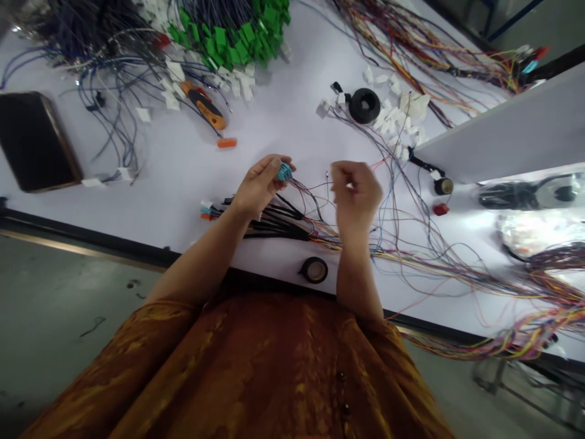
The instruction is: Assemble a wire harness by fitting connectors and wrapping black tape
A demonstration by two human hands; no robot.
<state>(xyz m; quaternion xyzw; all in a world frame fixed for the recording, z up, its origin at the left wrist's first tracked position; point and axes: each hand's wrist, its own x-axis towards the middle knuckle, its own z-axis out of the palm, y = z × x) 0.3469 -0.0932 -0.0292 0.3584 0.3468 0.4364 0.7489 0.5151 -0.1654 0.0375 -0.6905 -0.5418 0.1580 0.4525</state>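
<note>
This is a wiring-harness workshop, an industrial assembly area rather than a home or office. A long white bench is spread with loose bundles of multicoloured wires. At its far side lie heaps of leads ending in green connectors, with small white connectors scattered nearby. A roll of black insulating tape sits at the near edge, an orange-handled tool lies left of centre, and a smooth grey floor runs below the bench.
</note>
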